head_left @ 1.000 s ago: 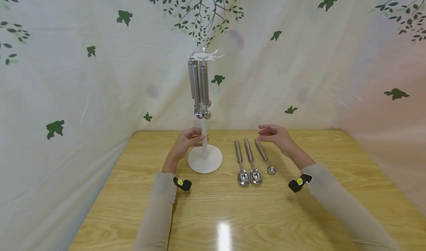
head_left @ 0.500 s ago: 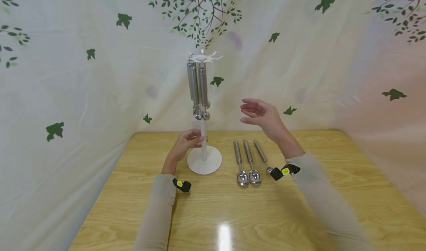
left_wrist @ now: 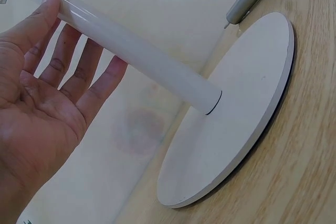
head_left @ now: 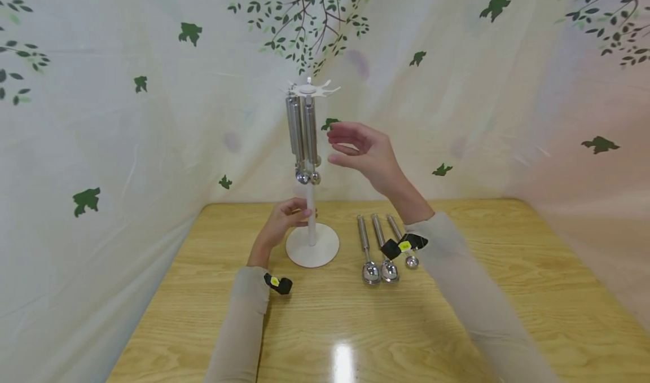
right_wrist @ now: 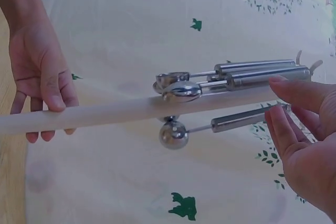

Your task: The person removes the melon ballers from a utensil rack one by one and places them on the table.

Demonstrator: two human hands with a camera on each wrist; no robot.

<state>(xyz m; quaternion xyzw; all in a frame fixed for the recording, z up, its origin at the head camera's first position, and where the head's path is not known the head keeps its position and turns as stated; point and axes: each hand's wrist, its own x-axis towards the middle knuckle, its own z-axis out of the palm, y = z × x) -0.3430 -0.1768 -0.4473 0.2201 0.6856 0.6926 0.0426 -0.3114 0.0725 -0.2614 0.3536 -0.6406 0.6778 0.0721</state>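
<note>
A white stand with a round base (head_left: 312,259) and a hooked top (head_left: 307,89) stands at the back of the table. My left hand (head_left: 284,219) holds its pole (left_wrist: 142,56) low down, thumb on one side and fingers on the other. Several steel scoops (head_left: 310,135) with tubular handles hang from the hooks, bowls downward. My right hand (head_left: 368,152) is in the air just right of these handles, thumb and fingers apart with nothing between them. In the right wrist view, the fingers of my right hand (right_wrist: 310,145) overlap the upper handles; contact cannot be told.
To the right of the base, two larger scoops (head_left: 371,272) and a smaller scoop (head_left: 412,262) lie in a row on the wooden table (head_left: 203,315), handles away from me. A leaf-printed cloth (head_left: 482,106) hangs behind the table. My right forearm passes over the smaller scoop.
My right hand has risen from beside the smaller scoop's handle and moved left to the hanging scoops. My left hand has kept its hold on the pole.
</note>
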